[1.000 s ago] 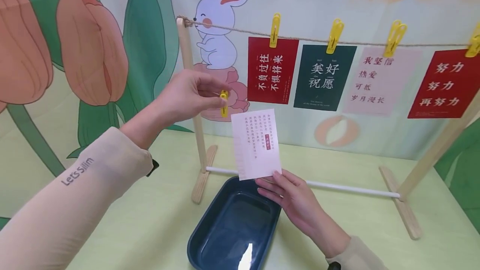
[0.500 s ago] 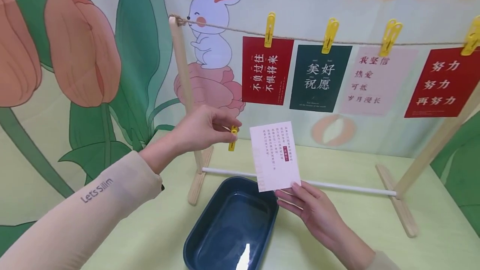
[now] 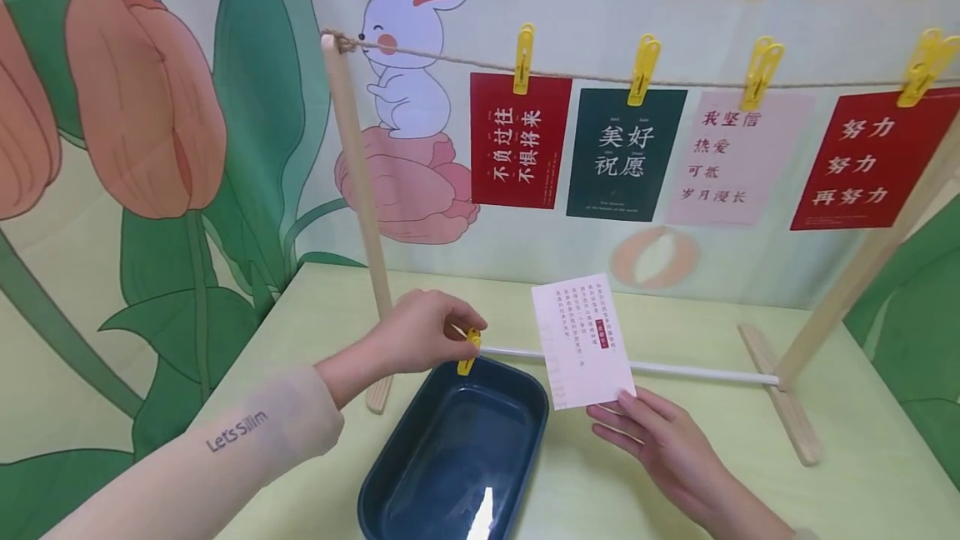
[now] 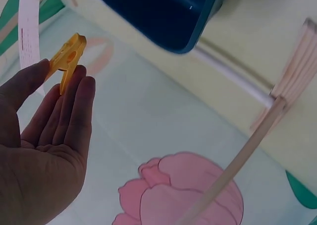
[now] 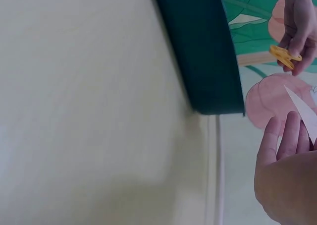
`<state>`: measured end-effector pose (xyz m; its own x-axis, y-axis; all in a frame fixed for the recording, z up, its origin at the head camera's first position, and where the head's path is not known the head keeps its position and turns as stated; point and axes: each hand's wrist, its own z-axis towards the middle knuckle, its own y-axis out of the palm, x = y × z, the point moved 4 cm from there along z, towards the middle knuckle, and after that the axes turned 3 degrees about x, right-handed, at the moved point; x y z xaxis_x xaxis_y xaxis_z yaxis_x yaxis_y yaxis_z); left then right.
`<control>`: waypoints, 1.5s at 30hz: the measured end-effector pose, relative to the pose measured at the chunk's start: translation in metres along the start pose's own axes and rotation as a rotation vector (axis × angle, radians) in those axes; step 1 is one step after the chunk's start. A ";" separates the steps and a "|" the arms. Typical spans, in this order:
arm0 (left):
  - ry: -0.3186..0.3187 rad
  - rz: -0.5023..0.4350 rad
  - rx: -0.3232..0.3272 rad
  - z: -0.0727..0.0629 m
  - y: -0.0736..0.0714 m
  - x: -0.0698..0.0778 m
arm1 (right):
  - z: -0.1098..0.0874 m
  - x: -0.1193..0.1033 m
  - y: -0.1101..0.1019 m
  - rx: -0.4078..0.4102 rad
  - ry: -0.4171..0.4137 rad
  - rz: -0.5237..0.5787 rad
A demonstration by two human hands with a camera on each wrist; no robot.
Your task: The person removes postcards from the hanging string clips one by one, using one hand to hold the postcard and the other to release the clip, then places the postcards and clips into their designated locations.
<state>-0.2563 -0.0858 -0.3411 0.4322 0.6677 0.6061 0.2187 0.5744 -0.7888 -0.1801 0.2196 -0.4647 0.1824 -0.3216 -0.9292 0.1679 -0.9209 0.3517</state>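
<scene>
My left hand (image 3: 427, 330) pinches a yellow clothespin (image 3: 468, 354) between thumb and fingers, above the far end of the dark blue tray (image 3: 543, 415). The left wrist view shows the clothespin (image 4: 68, 59) between the thumb and the fingertips. To the right, my right hand (image 3: 660, 440) holds a white card (image 3: 581, 348) by its lower right corner, thumb in front and fingers behind. Small vertical Chinese print and a dark red label mark the card's face. In the right wrist view only a sliver of the card (image 5: 303, 111) shows beside the right hand's fingers.
Behind the hands, a twine line (image 3: 435, 57) runs between wooden posts (image 3: 352, 165). Yellow clothespins hold a red card (image 3: 517, 144), a green card (image 3: 622, 182), a pink card (image 3: 735, 157) and another red card (image 3: 862, 165). A white bar (image 3: 697, 372) joins the stand's feet near the table.
Both hands have come down and to the right, the left with the clothespin and the right with the card. The head view has shifted slightly.
</scene>
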 end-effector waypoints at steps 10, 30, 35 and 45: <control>0.015 0.010 -0.065 -0.010 0.041 -0.011 | -0.015 0.014 -0.028 0.004 0.063 0.002; -0.038 0.215 -0.134 -0.021 0.085 -0.027 | -0.032 0.050 -0.046 0.071 0.217 0.048; -0.015 0.274 -0.145 -0.021 0.088 -0.026 | -0.036 0.054 -0.051 0.101 0.236 0.029; 0.035 0.369 -0.154 -0.019 0.098 -0.027 | -0.043 0.061 -0.059 0.123 0.271 0.046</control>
<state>-0.2302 -0.0563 -0.4371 0.5351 0.7980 0.2772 0.1707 0.2192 -0.9606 -0.1370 0.2644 -0.5369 0.4422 -0.3081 -0.8424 0.0377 -0.9320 0.3606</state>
